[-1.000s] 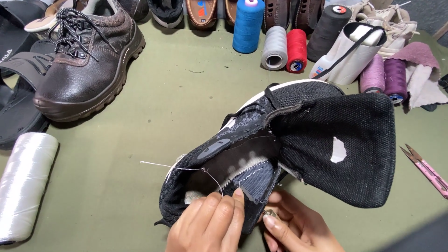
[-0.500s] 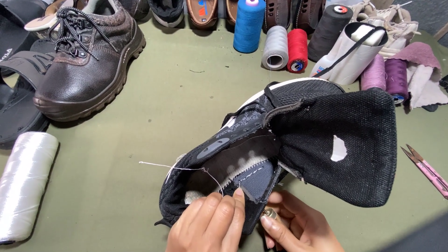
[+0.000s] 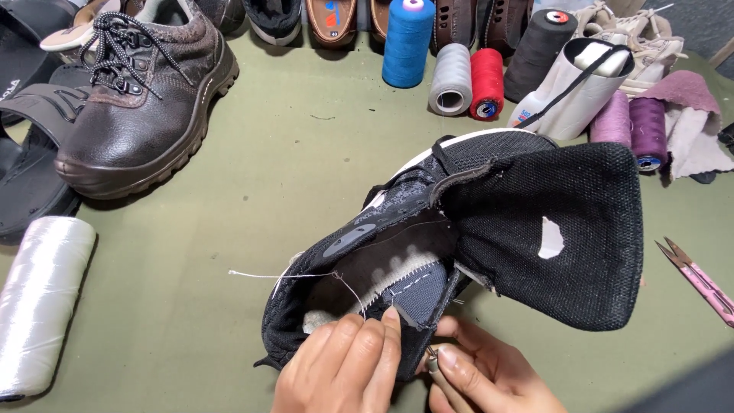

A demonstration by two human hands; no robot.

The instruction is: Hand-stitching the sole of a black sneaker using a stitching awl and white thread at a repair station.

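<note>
Left hand fingers clamped on black mesh shoe edge. Right hand fingers together, pinching a needle just beside them. White thread trails left.

Open bench is lying left of the black shoe; thread spools and a brown boot are crowding the back.

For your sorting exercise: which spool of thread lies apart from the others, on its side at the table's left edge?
The white spool; the blue, grey, red, black and purple ones cluster along the far side.
</note>
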